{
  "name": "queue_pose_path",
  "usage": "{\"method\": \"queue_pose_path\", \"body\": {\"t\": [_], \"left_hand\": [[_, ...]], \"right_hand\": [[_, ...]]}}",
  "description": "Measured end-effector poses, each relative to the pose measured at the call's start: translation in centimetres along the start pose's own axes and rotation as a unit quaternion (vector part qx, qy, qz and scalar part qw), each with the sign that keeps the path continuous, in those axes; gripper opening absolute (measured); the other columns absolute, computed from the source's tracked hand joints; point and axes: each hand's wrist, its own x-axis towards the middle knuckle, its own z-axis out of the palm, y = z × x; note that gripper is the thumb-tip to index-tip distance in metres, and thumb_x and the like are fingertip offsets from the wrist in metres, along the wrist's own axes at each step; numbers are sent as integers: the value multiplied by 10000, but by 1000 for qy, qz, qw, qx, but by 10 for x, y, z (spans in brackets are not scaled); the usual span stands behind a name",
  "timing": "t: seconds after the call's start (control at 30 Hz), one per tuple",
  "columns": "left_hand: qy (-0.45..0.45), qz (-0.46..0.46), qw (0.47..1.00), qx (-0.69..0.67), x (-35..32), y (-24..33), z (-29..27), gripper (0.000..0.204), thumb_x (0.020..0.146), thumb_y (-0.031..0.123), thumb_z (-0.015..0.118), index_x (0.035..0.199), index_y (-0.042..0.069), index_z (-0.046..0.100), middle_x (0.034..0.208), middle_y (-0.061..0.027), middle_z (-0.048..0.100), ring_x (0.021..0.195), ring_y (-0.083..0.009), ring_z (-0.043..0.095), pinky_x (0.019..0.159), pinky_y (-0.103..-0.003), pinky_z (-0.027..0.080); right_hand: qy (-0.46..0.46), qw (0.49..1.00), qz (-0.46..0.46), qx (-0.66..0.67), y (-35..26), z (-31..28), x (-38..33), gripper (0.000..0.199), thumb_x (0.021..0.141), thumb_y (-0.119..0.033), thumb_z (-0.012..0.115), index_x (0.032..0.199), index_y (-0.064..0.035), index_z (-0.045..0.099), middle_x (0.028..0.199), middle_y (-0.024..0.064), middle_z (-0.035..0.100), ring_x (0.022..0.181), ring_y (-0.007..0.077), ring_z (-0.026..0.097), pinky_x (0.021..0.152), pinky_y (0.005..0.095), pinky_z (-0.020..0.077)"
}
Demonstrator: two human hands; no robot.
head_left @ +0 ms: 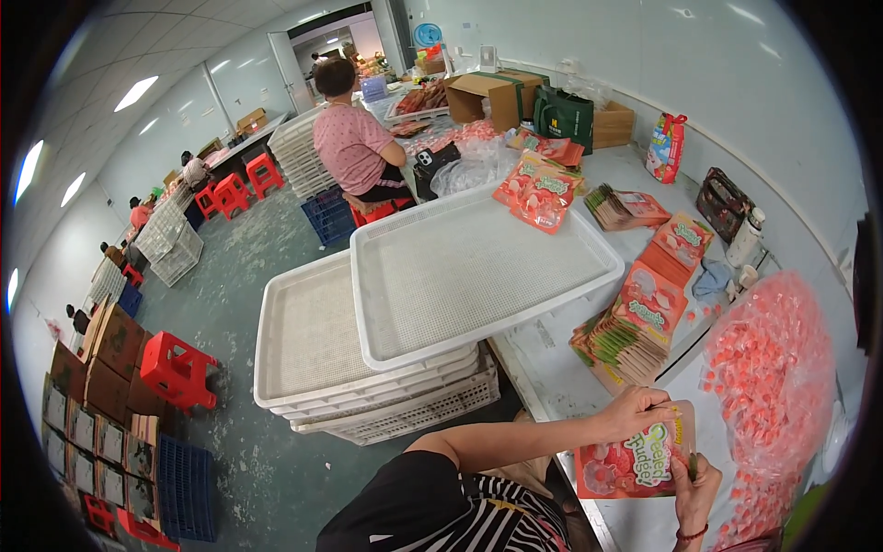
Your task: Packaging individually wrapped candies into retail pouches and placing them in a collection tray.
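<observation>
A red candy pouch (621, 467) with a green-and-white printed label is held between my hands at the table's near edge. My left hand (635, 414) has its fingers closed on the pouch's upper edge. My right hand (696, 488), with a dark red bracelet at the wrist, grips the pouch's right side. Whether the pouch is open or sealed cannot be made out. Just right of it, small pink wrapped candies (759, 501) spread below a large clear bag (773, 359) full of the same candies. Beyond my left hand, flat pouches (635, 331) lie in overlapping stacks.
A white mesh tray (478, 276) overlaps the table's left edge, above stacked trays (313, 340). Pouches (541, 191) rest on its far corner. A co-worker in pink (354, 143) sits beyond. A bottle (745, 237) and dark bag (724, 204) stand by the wall; red stools (179, 368) are left.
</observation>
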Motion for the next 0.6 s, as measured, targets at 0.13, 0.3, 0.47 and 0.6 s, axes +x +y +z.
{"method": "queue_pose_path", "body": {"t": [0.13,0.3,0.47,0.6], "left_hand": [[-12,4,999,30,1,-5,4,350,899,249,618,693,-12,506,561,-77,390,537,-108,378,502,-321,350],[-42,142,984,102,-5,-1,14,257,906,206,609,803,-27,582,677,-106,554,585,-224,514,561,-334,405],[-82,82,987,109,-7,13,5,242,903,199,607,825,-29,583,737,-134,578,647,-278,548,616,-339,440],[-44,36,995,81,-1,5,-10,224,906,184,601,839,-30,595,726,-119,578,636,-222,558,606,-334,441]], "right_hand": [[19,999,-4,41,-5,8,4,110,837,-54,672,882,41,639,673,53,574,626,89,516,571,274,438],[40,998,-51,-27,-32,15,18,152,812,-71,683,916,33,644,680,155,592,609,206,584,594,312,460],[72,993,-83,-34,-31,19,16,143,805,-57,678,783,45,579,669,184,560,581,310,554,564,343,441],[22,996,-30,-84,-18,14,14,200,811,-59,673,720,42,527,645,187,524,550,316,517,536,359,419]]}}
